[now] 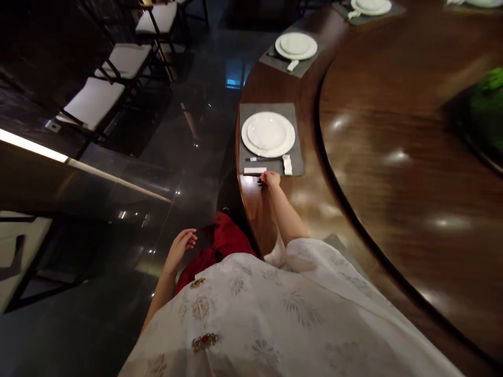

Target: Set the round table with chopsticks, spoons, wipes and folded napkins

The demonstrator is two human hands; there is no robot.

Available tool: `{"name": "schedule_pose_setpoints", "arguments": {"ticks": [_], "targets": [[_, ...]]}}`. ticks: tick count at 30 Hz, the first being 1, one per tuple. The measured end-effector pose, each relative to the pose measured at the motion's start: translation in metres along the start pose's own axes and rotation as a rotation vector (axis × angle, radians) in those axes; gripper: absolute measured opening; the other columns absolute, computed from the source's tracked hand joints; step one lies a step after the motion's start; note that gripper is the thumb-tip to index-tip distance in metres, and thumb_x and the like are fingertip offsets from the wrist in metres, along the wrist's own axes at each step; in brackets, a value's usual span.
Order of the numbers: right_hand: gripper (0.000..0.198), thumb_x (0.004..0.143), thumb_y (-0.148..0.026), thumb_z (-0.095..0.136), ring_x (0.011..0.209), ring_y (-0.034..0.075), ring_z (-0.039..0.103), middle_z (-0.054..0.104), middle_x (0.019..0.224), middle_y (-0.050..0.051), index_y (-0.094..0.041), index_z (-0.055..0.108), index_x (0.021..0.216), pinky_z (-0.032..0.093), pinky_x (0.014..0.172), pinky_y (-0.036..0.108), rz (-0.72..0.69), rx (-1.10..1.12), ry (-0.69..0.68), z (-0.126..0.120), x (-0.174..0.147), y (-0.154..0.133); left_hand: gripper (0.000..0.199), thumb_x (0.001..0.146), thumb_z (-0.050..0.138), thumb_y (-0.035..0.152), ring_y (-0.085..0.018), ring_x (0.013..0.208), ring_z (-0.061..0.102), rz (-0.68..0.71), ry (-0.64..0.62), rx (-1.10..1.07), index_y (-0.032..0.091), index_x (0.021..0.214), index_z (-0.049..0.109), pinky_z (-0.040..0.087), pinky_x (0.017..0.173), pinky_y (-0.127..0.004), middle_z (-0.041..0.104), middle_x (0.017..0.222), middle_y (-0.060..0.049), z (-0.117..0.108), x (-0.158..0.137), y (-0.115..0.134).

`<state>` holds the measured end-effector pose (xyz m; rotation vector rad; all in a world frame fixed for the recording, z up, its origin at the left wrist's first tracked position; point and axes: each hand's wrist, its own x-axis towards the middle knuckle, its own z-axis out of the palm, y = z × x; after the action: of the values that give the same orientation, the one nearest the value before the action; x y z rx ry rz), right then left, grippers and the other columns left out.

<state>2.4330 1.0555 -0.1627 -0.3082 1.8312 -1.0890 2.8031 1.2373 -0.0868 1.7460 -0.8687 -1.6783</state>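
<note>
My right hand [271, 179] is at the near edge of a grey placemat [299, 139]. Its fingers are closed at the right end of a narrow white packet [254, 170]. Just beyond the packet, a dark slender stick with a pale band [261, 159] lies across the mat, its right end by a white utensil rest [287, 165]. A small white plate [267, 132] sits on a larger white plate [291, 137] on the same mat. Away from the table, my left hand [184, 241] hangs over the floor, fingers loosely apart, holding nothing.
The round wooden table [271, 89] carries a raised turntable [377, 131] with greenery [493, 99] at its middle. Farther along is another setting with white plates [295, 45]. Pale-seated chairs [92, 102] stand at left on the shiny dark floor [188, 141]. Red cloth [231, 235] is beside me.
</note>
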Motion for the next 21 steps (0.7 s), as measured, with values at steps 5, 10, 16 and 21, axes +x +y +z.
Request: {"name": "schedule_pose_setpoints", "arguments": {"ticks": [5,10,16,21], "targets": [[0.020,0.077,-0.014,0.054,0.045,0.010,0.054,0.053,0.043,0.000,-0.017,0.047,0.058,0.048,0.051,0.018,0.063,-0.053,0.033,0.009,0.035,-0.031,0.039,0.066,0.066,0.047,-0.011,0.065,0.055,0.044,-0.031,0.052,0.017,0.090,0.063,0.043,0.058,-0.021,0.061,0.076,-0.002,0.025,0.094,0.091],[0.027,0.076,-0.022,0.052,0.048,0.014,0.058,0.056,0.045,0.001,-0.019,0.047,0.050,0.048,0.049,0.021,0.020,-0.031,0.091,-0.003,0.037,-0.033,0.033,0.069,0.061,0.045,-0.012,0.063,0.054,0.140,-0.182,0.171,0.018,0.088,0.063,0.042,0.057,-0.023,0.060,0.072,-0.002,0.089,0.176,0.167],[0.028,0.068,-0.031,0.061,0.040,0.013,0.056,0.054,0.044,-0.001,-0.019,0.044,0.050,0.041,0.038,0.020,0.045,0.139,0.137,-0.001,0.053,-0.014,0.027,0.079,0.047,0.038,-0.014,0.063,0.057,0.321,-0.484,0.498,0.017,0.090,0.061,0.044,0.059,-0.026,0.062,0.072,-0.002,0.205,0.221,0.208],[0.034,0.059,-0.047,0.065,0.040,0.011,0.054,0.056,0.047,-0.001,-0.016,0.051,0.057,0.040,0.040,0.019,0.033,0.334,0.121,-0.047,0.044,0.005,0.028,0.086,0.040,0.025,-0.017,0.095,0.060,0.869,-0.800,0.903,0.016,0.102,0.061,0.046,0.088,-0.031,0.065,0.100,-0.008,0.333,0.191,0.210]]}}
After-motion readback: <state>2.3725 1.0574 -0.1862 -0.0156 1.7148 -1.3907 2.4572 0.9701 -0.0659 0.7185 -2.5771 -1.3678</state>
